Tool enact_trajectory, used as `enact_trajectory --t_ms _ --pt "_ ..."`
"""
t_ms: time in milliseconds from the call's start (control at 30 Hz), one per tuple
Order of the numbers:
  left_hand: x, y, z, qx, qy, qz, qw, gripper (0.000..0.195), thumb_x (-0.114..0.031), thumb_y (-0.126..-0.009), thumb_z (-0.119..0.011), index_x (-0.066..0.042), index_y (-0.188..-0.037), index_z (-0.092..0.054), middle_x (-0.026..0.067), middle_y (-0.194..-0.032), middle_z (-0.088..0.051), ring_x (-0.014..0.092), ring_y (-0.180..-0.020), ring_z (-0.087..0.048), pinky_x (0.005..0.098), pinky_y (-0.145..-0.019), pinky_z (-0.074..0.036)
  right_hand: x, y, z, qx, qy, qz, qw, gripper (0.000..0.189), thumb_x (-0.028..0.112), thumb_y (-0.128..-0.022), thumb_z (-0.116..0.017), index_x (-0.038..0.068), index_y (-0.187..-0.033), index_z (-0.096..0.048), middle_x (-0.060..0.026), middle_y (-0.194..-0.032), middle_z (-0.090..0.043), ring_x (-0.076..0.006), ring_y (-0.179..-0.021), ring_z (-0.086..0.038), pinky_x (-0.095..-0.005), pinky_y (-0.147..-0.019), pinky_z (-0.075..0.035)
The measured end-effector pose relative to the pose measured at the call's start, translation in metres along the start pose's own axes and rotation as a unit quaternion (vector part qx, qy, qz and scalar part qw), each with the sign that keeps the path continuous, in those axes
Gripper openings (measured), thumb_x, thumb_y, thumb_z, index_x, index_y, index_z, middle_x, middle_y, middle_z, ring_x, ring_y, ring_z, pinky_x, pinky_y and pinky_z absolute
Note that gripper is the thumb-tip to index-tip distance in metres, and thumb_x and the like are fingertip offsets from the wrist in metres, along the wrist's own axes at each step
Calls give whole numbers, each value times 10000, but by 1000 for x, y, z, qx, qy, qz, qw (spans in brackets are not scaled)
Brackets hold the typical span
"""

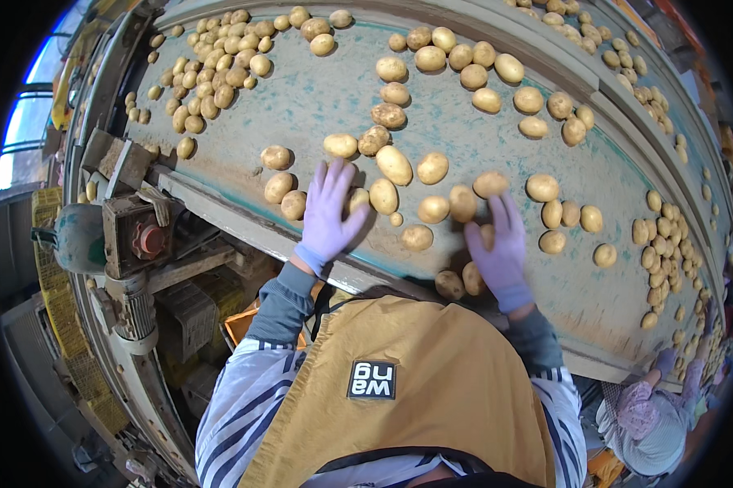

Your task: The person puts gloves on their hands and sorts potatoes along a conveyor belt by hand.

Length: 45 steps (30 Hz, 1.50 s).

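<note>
Many potatoes lie spread over a worn, dirt-dusted conveyor belt (317, 85). My left hand (331, 204), in a thin purple glove, is spread flat over the belt's near side, its thumb beside a potato (358, 200) and no potato gripped. My right hand (502, 250), gloved alike and slightly blurred, has its fingers apart; its fingertips are at a potato (490, 184), and another potato (487, 235) shows between thumb and fingers. Whether it touches them firmly cannot be told. Between the hands lie several loose potatoes, among them a large oblong one (394, 165).
A metal rail (202, 195) edges the belt on my side. At the left stand a motor (136, 314) and a gearbox with a red knob (149, 240), with yellow crates (58, 287) beyond. Another belt with potatoes (647, 67) runs behind. A co-worker (644, 421) is at the lower right.
</note>
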<state>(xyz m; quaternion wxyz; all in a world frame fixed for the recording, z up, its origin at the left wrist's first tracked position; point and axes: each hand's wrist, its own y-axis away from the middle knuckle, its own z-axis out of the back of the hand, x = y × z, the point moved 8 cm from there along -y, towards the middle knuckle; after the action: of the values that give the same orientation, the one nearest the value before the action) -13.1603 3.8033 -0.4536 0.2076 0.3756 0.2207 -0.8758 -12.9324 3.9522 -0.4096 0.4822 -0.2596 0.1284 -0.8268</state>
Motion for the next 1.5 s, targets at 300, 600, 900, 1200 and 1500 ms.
enact_trajectory --t_ms 300,600,900,1200,1500 --pt "60 0 25 -60 405 213 887 483 -14 -982 -466 47 -1451 -368 190 -1396 -518 251 -1281 -535 331 -1068 -418 83 -121 -159 272 67 38 959 310 131 -864 -609 88 -1171 -612 -146 -1153 -648 -357 -1035 -644 -431 -852 -539" --pt "37 -8 26 86 64 40 993 499 -173 -900 -633 -31 -1362 -508 224 -1428 -485 379 -1242 -550 390 -1036 -450 -13 -231 -97 -23 -637 -315 703 400 354 -967 -577 36 -1209 -608 -80 -912 -671 -139 -914 -662 -309 -827 -554" --pt "35 -11 35 150 -44 -53 986 557 -329 -851 -676 -66 -1321 -536 242 -1431 -463 420 -1115 -601 437 -915 -513 61 -163 -186 234 155 -49 959 257 237 -879 -610 89 -1090 -615 -177 -1010 -620 -359 -956 -645 -457 -815 -538" --pt "53 -22 63 156 -97 -147 972 574 -373 -814 -689 -67 -1286 -576 196 -1344 -538 396 -1228 -512 501 -1071 -376 9 -268 -105 -47 -529 -258 807 227 261 -926 -615 46 -994 -639 -96 -913 -607 -171 -862 -637 -323 -696 -539" --pt "103 -64 113 96 -161 -154 970 442 -301 -827 -658 -38 -1180 -605 174 -1242 -591 367 -1214 -514 544 -1079 -322 206 -80 -177 411 65 62 907 265 223 -835 -624 76 -1055 -621 -149 -1015 -659 -265 -938 -653 -415 -782 -525"
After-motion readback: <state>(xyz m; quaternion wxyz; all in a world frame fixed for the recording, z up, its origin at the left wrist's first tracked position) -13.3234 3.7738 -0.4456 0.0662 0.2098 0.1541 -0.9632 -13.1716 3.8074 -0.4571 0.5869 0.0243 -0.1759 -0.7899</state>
